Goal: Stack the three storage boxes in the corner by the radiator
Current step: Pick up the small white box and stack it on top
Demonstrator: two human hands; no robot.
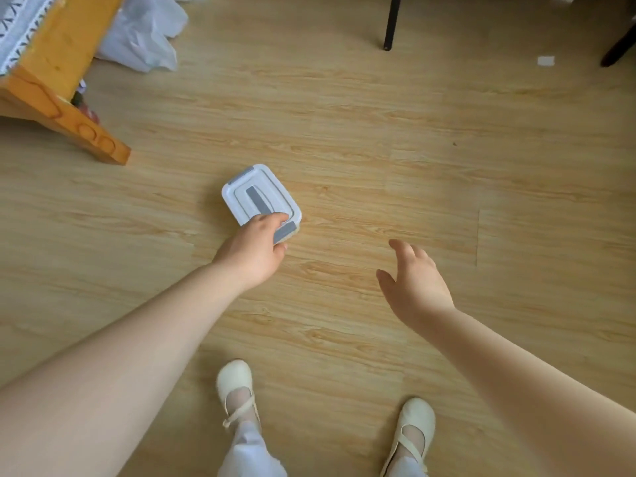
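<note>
Your left hand (254, 251) has its grip clamped on the near end of the small white lidded plastic storage box with grey latches (260, 197) over the wood-laminate floor (378, 160), so bring your empty, spread right hand (414, 287) to steady it.

One storage box (260, 197) observed, white lid with grey handle and grey end clips, above a wood-grain floor (413, 149); whether it rests on the floor or is lifted cannot be determined. Left hand (254, 247) grips the box's near end, thumb on the lid, fingers wrapped beneath the near clip. Right hand (414, 285) is held apart to the right, fingers spread, touching nothing. Two cream shoes (235, 390) stand at the bottom edge. An orange wooden furniture piece (62, 80) occupies the upper left, white plastic bags (144, 32) beside it. Black furniture legs (392, 22) stand at the top.
</note>
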